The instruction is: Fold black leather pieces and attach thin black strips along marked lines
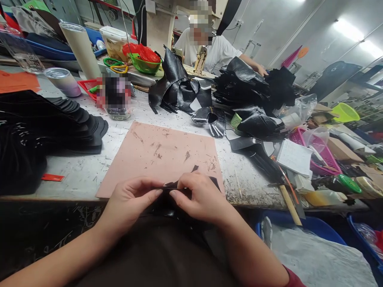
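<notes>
At the table's near edge, my left hand point(131, 199) pinches the edge of a black leather piece point(166, 207) between thumb and fingers. My right hand point(199, 195) pinches the same edge a short way to the right, its fingers curled. Most of the piece hangs below the hands over my lap, and dark tips of it show above and beside my right hand. Just beyond the hands lies a pinkish board point(167, 147) with dark scuffs on it.
Stacked black pieces point(72, 127) lie at left; more black leather point(242, 87) lies at the back. A hammer point(290, 205) and notebook point(295, 156) are at right. Cups point(64, 81) stand back left. Across the table sits a person point(221, 52) behind a sewing machine point(200, 59).
</notes>
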Tool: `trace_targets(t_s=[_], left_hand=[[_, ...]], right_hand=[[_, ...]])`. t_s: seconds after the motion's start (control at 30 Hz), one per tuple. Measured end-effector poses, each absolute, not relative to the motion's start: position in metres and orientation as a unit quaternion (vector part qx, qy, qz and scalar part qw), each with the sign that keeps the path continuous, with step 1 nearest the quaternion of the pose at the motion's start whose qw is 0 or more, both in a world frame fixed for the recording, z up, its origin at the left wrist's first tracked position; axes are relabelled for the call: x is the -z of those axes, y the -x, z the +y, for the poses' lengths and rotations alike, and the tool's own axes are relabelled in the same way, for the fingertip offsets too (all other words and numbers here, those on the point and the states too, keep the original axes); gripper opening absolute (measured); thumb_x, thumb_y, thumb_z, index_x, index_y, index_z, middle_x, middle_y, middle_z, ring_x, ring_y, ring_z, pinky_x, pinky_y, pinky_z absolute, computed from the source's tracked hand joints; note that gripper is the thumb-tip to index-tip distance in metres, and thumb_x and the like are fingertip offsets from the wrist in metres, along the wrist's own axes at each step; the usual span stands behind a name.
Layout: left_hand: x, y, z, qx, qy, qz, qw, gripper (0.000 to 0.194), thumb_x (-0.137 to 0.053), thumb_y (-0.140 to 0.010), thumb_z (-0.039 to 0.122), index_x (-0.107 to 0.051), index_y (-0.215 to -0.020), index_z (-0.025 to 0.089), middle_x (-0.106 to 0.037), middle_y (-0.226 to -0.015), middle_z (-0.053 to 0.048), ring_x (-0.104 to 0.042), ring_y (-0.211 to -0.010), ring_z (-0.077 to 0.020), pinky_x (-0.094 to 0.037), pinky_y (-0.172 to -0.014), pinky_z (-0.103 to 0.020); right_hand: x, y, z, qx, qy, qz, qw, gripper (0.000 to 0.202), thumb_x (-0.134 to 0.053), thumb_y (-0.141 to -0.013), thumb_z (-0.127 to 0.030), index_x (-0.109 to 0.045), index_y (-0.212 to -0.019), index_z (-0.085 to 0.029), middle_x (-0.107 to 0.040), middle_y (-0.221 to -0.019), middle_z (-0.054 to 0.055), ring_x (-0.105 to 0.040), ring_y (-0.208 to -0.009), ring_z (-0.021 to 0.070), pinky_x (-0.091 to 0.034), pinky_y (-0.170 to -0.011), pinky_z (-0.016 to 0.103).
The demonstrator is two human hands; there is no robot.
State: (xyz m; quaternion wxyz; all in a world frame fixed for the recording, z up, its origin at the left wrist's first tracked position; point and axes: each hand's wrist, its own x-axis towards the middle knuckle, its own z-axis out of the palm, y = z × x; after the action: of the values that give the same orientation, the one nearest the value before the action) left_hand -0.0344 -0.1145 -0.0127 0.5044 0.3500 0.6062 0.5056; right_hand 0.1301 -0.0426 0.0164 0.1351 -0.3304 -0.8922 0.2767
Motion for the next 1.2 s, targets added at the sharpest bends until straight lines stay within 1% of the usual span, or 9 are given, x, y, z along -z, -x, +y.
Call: trace_targets(t_s=[0.1, 0.17, 0.3, 0.47, 0.63, 0.73, 0.87, 1.0, 1.2], left_hand=[[0.014, 0.035, -0.113, -0.510, -0.347, 0.594, 0.517, 0.014, -0.071, -0.061, 0.026, -0.069, -0.073, 0.020, -0.071, -0.075, -0.002, -0.065, -0.073, -0.0194, -0.054, -0.070, -0.029], [0.011, 0.036, -0.109, -0.494, -0.357, 0.590, 0.529, 0.013, -0.070, -0.060, 0.025, -0.068, -0.072, 0.019, -0.071, -0.073, -0.002, -0.065, -0.072, -0.0192, -0.054, -0.069, -0.029], [-0.005, 0.041, -0.100, -0.400, -0.430, 0.603, 0.540, 0.015, -0.069, -0.060, 0.025, -0.069, -0.073, 0.019, -0.071, -0.074, -0.002, -0.065, -0.070, -0.0184, -0.052, -0.066, -0.026], [-0.022, 0.048, -0.092, -0.311, -0.517, 0.623, 0.498, 0.008, -0.063, -0.061, 0.022, -0.069, -0.067, 0.019, -0.070, -0.066, 0.000, -0.062, -0.065, -0.0161, -0.049, -0.063, -0.023], [-0.024, 0.050, -0.090, -0.306, -0.498, 0.624, 0.519, 0.003, -0.061, -0.059, 0.020, -0.063, -0.060, 0.018, -0.061, -0.053, 0.004, -0.055, -0.052, -0.0115, -0.044, -0.052, -0.020], [-0.022, 0.050, -0.091, -0.311, -0.496, 0.623, 0.519, 0.006, -0.062, -0.059, 0.022, -0.064, -0.063, 0.018, -0.061, -0.054, 0.003, -0.055, -0.053, -0.0120, -0.044, -0.053, -0.021], [-0.021, 0.050, -0.091, -0.290, -0.503, 0.627, 0.520, 0.015, -0.063, -0.059, 0.026, -0.069, -0.071, 0.019, -0.066, -0.060, 0.000, -0.059, -0.058, -0.0148, -0.045, -0.057, -0.023], [-0.022, 0.047, -0.090, -0.294, -0.502, 0.630, 0.515, 0.009, -0.066, -0.056, 0.028, -0.068, -0.061, 0.020, -0.066, -0.058, 0.000, -0.058, -0.057, -0.0151, -0.045, -0.055, -0.022], [-0.020, 0.047, -0.088, -0.295, -0.514, 0.613, 0.523, 0.007, -0.065, -0.057, 0.027, -0.066, -0.059, 0.021, -0.062, -0.055, 0.001, -0.054, -0.053, -0.0130, -0.042, -0.050, -0.020]], right_hand=[[-0.017, -0.132, -0.040, -0.288, 0.312, -0.892, 0.153, 0.017, -0.057, -0.078, -0.017, -0.050, -0.063, -0.017, -0.057, -0.067, -0.002, -0.051, -0.067, 0.0111, -0.034, -0.075, 0.027], [-0.016, -0.132, -0.040, -0.281, 0.309, -0.895, 0.156, 0.017, -0.055, -0.079, -0.016, -0.051, -0.063, -0.017, -0.057, -0.069, -0.002, -0.051, -0.070, 0.0119, -0.034, -0.076, 0.028], [-0.016, -0.131, -0.043, -0.249, 0.301, -0.908, 0.155, 0.017, -0.053, -0.080, -0.017, -0.052, -0.063, -0.016, -0.055, -0.066, -0.001, -0.047, -0.064, 0.0113, -0.033, -0.074, 0.028], [-0.015, -0.128, -0.049, -0.200, 0.272, -0.925, 0.176, 0.017, -0.049, -0.081, -0.018, -0.054, -0.065, -0.015, -0.054, -0.065, -0.001, -0.044, -0.059, 0.0100, -0.032, -0.075, 0.030], [-0.014, -0.127, -0.052, -0.149, 0.251, -0.937, 0.192, 0.018, -0.046, -0.083, -0.019, -0.055, -0.067, -0.015, -0.056, -0.068, 0.001, -0.047, -0.062, 0.0120, -0.032, -0.080, 0.033], [-0.014, -0.129, -0.052, -0.155, 0.245, -0.939, 0.184, 0.015, -0.048, -0.081, -0.019, -0.056, -0.068, -0.016, -0.057, -0.069, 0.002, -0.048, -0.063, 0.0123, -0.032, -0.081, 0.033], [-0.014, -0.132, -0.050, -0.167, 0.242, -0.937, 0.188, 0.014, -0.049, -0.079, -0.018, -0.055, -0.067, -0.016, -0.058, -0.068, 0.001, -0.050, -0.063, 0.0116, -0.032, -0.083, 0.033], [-0.013, -0.133, -0.048, -0.173, 0.242, -0.935, 0.194, 0.016, -0.049, -0.079, -0.018, -0.054, -0.064, -0.016, -0.057, -0.066, 0.000, -0.049, -0.063, 0.0110, -0.031, -0.083, 0.032], [-0.015, -0.134, -0.046, -0.150, 0.268, -0.931, 0.195, 0.018, -0.050, -0.078, -0.021, -0.054, -0.061, -0.016, -0.055, -0.064, -0.001, -0.044, -0.058, 0.0101, -0.030, -0.083, 0.032]])
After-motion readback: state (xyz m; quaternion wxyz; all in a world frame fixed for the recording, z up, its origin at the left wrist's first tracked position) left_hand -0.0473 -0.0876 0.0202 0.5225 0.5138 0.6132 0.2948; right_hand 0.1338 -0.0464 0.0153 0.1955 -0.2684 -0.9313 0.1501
